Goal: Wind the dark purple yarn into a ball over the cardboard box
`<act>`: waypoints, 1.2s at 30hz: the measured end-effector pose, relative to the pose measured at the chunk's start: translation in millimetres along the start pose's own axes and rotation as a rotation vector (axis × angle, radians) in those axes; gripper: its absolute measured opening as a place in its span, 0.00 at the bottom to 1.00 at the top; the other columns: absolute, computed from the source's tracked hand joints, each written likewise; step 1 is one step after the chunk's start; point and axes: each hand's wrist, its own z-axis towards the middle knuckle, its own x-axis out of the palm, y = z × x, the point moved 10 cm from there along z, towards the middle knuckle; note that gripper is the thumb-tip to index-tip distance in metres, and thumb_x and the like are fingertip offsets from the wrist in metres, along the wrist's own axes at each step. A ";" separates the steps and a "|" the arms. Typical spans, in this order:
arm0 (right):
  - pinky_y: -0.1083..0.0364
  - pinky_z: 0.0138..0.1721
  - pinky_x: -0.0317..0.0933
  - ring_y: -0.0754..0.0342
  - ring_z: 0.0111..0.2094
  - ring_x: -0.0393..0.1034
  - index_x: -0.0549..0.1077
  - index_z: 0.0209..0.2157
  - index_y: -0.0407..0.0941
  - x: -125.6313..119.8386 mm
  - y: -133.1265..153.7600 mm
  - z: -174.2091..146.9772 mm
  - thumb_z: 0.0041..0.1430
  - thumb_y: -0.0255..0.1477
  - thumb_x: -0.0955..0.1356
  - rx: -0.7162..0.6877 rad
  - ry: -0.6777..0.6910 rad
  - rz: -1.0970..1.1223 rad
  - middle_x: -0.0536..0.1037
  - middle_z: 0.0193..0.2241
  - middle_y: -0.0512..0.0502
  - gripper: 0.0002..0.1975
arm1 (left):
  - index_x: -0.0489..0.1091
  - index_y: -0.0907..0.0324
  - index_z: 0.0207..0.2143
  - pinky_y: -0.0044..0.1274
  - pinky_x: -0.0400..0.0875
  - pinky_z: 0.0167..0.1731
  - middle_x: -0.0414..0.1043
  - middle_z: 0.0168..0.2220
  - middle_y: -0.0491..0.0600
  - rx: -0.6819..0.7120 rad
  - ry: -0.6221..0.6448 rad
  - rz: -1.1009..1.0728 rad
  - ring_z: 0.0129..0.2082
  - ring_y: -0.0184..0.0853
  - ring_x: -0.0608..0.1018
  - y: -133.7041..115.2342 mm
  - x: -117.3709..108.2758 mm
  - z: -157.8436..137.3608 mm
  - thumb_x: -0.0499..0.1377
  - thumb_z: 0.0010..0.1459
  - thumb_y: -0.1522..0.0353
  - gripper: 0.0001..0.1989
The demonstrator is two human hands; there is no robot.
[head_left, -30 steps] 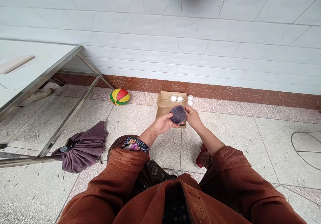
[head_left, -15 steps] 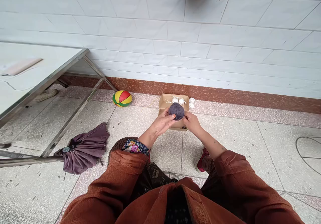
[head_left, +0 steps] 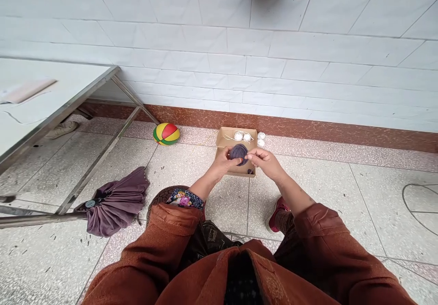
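Grey yarn ball [head_left: 238, 152] is cupped in the curled left hand [head_left: 221, 164], probably for steadying, over the cardboard box [head_left: 242, 171]; right hand [head_left: 267, 162] is pinched at its right side, strand hold unclear.

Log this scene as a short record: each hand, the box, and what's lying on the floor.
Left hand: holds dark purple-grey yarn ball
Right hand: fingertips at the yarn ball's right side; whether they pinch a strand is unclear
Box: open brown cardboard box on the floor, two small white balls in its far part
Right of box: two more white balls
Floor, left: red, yellow and green ball; purple cloth umbrella
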 end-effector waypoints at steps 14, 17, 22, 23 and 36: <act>0.54 0.32 0.60 0.53 0.27 0.64 0.69 0.29 0.47 0.4 -42.8 6.0 0.64 0.42 0.65 0.067 -0.176 -0.162 0.70 0.24 0.51 0.15 | 0.75 0.59 0.53 0.35 0.67 0.58 0.78 0.52 0.57 0.007 0.237 -0.321 0.54 0.45 0.78 -12.9 24.9 -9.8 0.76 0.45 0.65 0.32; 0.54 0.34 0.60 0.53 0.29 0.66 0.71 0.31 0.47 18.8 -33.9 2.4 0.66 0.39 0.64 -0.004 -0.071 -0.241 0.71 0.25 0.51 0.13 | 0.73 0.58 0.50 0.33 0.67 0.58 0.78 0.49 0.52 0.053 0.069 -0.280 0.52 0.41 0.77 -14.4 6.2 -1.4 0.76 0.44 0.65 0.30; 0.54 0.35 0.59 0.54 0.29 0.64 0.74 0.32 0.46 37.5 -8.1 -5.5 0.66 0.42 0.67 -0.105 0.123 -0.255 0.71 0.26 0.51 0.15 | 0.70 0.58 0.49 0.35 0.68 0.58 0.77 0.46 0.50 0.083 -0.118 -0.060 0.50 0.41 0.77 -13.2 -13.9 4.5 0.76 0.41 0.65 0.32; 0.55 0.34 0.59 0.55 0.28 0.63 0.74 0.31 0.46 37.2 -3.9 -6.8 0.66 0.43 0.68 -0.103 0.144 -0.222 0.71 0.25 0.51 0.16 | 0.70 0.58 0.49 0.35 0.68 0.58 0.77 0.46 0.50 0.082 -0.132 -0.021 0.50 0.42 0.77 -12.8 -15.4 4.7 0.76 0.41 0.65 0.32; 0.55 0.31 0.55 0.56 0.26 0.57 0.73 0.31 0.47 -39.0 -11.2 8.4 0.60 0.51 0.71 -0.006 -0.295 -0.029 0.66 0.24 0.54 0.21 | 0.72 0.53 0.58 0.41 0.68 0.59 0.75 0.57 0.56 -0.050 0.378 -0.013 0.57 0.48 0.76 -4.4 43.2 -17.6 0.77 0.45 0.65 0.37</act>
